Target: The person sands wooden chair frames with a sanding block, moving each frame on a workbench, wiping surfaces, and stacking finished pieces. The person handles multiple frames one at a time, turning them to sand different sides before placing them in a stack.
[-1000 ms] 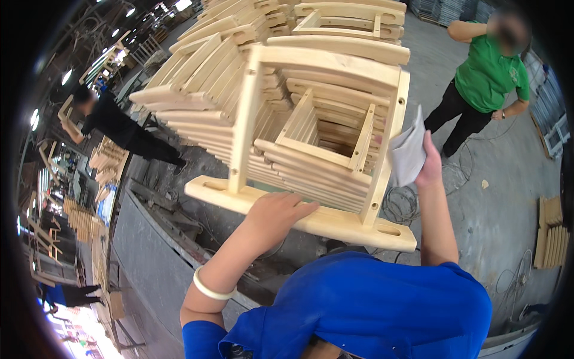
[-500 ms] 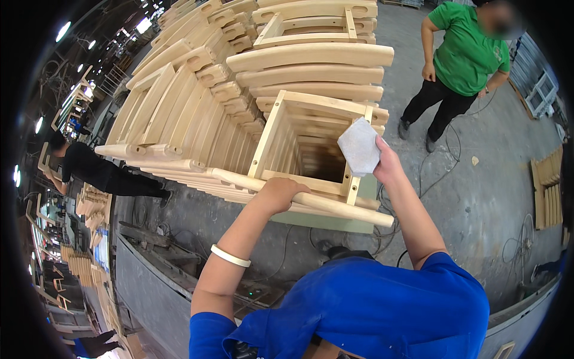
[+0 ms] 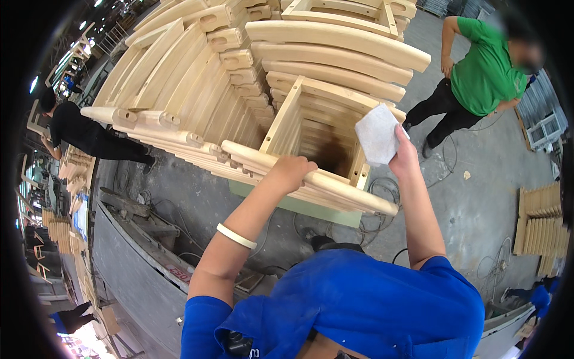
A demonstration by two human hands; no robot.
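Note:
My left hand (image 3: 293, 173) is wrapped over the rounded front rail (image 3: 335, 186) of a pale wooden frame (image 3: 280, 127), which lies on top of a stack of similar frames. In my right hand (image 3: 404, 157) is a flat, light grey angular pad (image 3: 376, 135), perhaps abrasive. The fingers hold it by its right edge, above the right side of the frame. My thumb shows along that edge, while the other fingers are partly hidden behind the pad.
More stacked frames (image 3: 173, 72) stand to the left and behind. A person in a green shirt (image 3: 487, 75) stands at the far right; another in black (image 3: 89, 131) is at the left. Cables (image 3: 445, 164) lie on the floor. A grey metal bench (image 3: 134, 257) is at the lower left.
The view has shifted slightly. The frame now looks more tilted, its front rail sloping more steeply. My right hand has moved a little up and right with the pad; my left still grips the rail.

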